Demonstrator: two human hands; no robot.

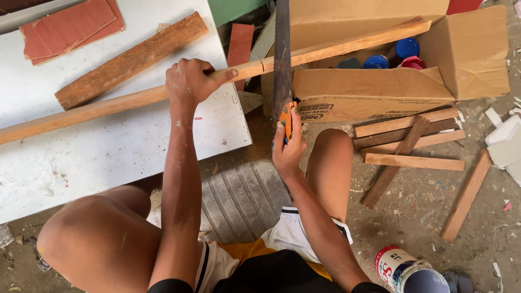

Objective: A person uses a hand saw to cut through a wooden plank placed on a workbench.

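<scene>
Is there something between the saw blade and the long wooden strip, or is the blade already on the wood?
Nothing visible stands between them. The saw blade already crosses the long wooden strip, beside the cardboard box. The left hand presses the strip onto the white board; the right hand grips the orange saw handle.

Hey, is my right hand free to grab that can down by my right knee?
Probably not as things stand: the right hand is closed around the saw's orange handle. The can itself lies unobstructed on the floor, so only the saw keeps the hand busy.

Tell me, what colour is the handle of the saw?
Orange, gripped in the right hand; the saw handle shows in the head view.
</scene>
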